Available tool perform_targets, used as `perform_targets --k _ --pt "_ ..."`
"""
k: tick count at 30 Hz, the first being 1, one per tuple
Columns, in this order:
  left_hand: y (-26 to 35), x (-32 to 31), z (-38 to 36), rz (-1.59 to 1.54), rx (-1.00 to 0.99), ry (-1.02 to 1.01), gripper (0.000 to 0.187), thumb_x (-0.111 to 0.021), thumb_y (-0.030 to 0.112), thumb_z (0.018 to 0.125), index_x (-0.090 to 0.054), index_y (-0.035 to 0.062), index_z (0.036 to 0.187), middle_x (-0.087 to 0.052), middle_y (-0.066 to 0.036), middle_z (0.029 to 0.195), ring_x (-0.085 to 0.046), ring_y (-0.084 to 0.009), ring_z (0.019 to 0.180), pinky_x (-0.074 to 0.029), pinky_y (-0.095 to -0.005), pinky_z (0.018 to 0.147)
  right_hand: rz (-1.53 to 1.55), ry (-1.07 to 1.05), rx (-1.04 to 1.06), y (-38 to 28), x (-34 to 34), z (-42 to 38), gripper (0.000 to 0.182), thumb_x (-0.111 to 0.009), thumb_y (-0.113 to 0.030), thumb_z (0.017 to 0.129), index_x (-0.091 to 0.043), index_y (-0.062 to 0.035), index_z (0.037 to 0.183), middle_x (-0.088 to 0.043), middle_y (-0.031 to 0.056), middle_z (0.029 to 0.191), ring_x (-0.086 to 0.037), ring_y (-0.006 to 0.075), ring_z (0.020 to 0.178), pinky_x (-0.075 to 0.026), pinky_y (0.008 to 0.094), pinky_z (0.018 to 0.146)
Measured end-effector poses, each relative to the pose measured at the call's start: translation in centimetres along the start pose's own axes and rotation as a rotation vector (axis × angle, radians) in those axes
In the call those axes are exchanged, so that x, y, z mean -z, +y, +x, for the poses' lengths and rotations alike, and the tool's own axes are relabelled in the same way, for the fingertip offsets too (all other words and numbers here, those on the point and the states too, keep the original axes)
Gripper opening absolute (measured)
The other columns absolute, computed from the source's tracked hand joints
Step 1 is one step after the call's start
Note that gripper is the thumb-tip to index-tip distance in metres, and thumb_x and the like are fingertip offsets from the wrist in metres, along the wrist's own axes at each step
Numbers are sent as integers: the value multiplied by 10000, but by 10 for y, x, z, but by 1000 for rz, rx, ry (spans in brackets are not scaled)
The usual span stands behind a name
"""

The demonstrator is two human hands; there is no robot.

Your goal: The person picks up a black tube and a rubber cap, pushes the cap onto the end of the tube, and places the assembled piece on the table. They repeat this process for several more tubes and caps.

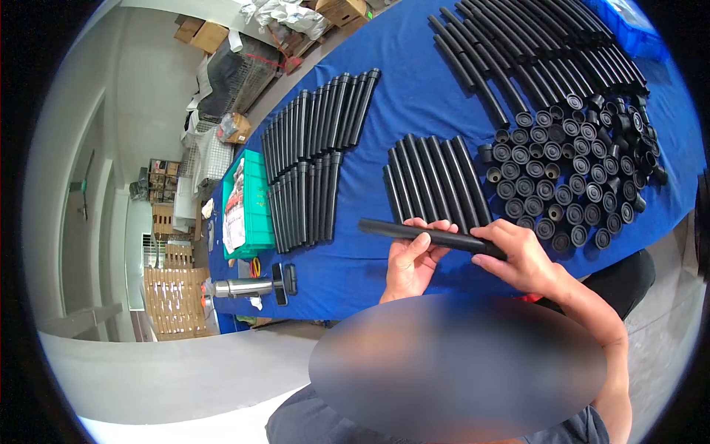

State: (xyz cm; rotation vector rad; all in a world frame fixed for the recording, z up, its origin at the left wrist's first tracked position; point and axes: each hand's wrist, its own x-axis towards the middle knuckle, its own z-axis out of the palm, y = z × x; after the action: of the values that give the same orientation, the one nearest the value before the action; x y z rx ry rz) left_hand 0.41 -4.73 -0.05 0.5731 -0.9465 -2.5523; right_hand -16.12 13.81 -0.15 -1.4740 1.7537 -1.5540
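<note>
A black tube (pixel 436 235) lies across both of my hands near the table's front edge, tilted slightly down to the right. My left hand (pixel 416 259) holds its middle from below, with the thumb on top. At the right end, my right hand (pixel 516 255) wraps its fingers round the tube, hiding part of that end. Just beyond my hands, a row of plain black tubes (pixel 436 181) lies on the blue cloth (pixel 384 111). To the right spreads a cluster of round black caps (pixel 563 194), most with their ringed faces up.
Capped black tubes (pixel 318 118) lie in two rows on the left. Beside them stand a green crate (pixel 257 200), a metal flask (pixel 244 288) and a dark phone-like object (pixel 279 284). More tubes (pixel 518 44) and a blue bin (pixel 632 29) are at the back right.
</note>
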Motion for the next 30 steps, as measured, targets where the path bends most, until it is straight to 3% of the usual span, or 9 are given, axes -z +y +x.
perform_targets --k 2,4,7,14,17,20,22,27,30 --pt "-1 4 -1 5 15 -43 274 -713 57 934 -596 76 1182 -682 -215 1235 -627 -402 1241 -549 -519 1059 613 -185 -618 -8 10 6 423 -799 -156 851 -679 18 1217 -697 141 836 -684 248 707 -556 357 684" --pt "-2 0 -2 -17 -6 -58 283 -715 41 927 -596 77 1181 -681 -213 1240 -619 -400 1253 -551 -514 1059 717 -159 -673 -4 10 5 419 -807 -169 841 -687 10 1200 -687 130 845 -670 229 718 -542 373 687" --pt "-2 1 -1 -50 -23 -70 293 -718 21 917 -599 80 1178 -677 -210 1252 -609 -399 1267 -553 -509 1060 42 18 -92 2 1 1 412 -814 -164 825 -697 4 1183 -692 125 864 -672 210 746 -531 363 690" --pt "-1 -9 -3 -81 3 -53 296 -722 19 912 -603 83 1176 -672 -215 1270 -603 -404 1274 -550 -513 1063 306 -22 -391 -9 3 1 408 -820 -141 813 -692 6 1172 -692 150 898 -704 271 815 -543 362 700" --pt "-1 -7 -3 -71 20 -10 303 -720 26 915 -595 81 1186 -667 -223 1279 -602 -407 1276 -547 -518 1063 -63 105 137 2 -10 -3 380 -781 -108 851 -664 13 1192 -669 186 934 -702 361 859 -564 378 695" --pt "-4 5 -3 -38 3 -51 309 -717 33 920 -586 79 1196 -663 -228 1283 -602 -409 1276 -544 -526 1064 9 2 13 -1 -2 2 371 -777 -102 862 -670 24 1193 -687 156 902 -718 281 789 -567 342 656" --pt "-5 5 -2 -29 -7 -83 309 -715 33 922 -583 80 1197 -664 -228 1282 -603 -409 1274 -544 -528 1063 632 -187 -582 -1 3 3 396 -783 -139 879 -672 34 1217 -705 74 841 -675 101 689 -558 293 592" --pt "0 6 -3 -113 -1 -25 320 -719 10 911 -578 81 1189 -665 -223 1281 -603 -408 1273 -539 -527 1070 -34 61 89 2 -6 3 375 -767 -149 901 -681 25 1222 -705 81 840 -674 119 657 -557 292 594" --pt "0 12 0 -52 -21 -137 308 -709 25 924 -583 79 1199 -664 -233 1275 -604 -409 1272 -534 -528 1077 374 -104 -423 -10 3 4 377 -764 -145 904 -682 25 1230 -701 84 843 -674 120 663 -551 289 581"
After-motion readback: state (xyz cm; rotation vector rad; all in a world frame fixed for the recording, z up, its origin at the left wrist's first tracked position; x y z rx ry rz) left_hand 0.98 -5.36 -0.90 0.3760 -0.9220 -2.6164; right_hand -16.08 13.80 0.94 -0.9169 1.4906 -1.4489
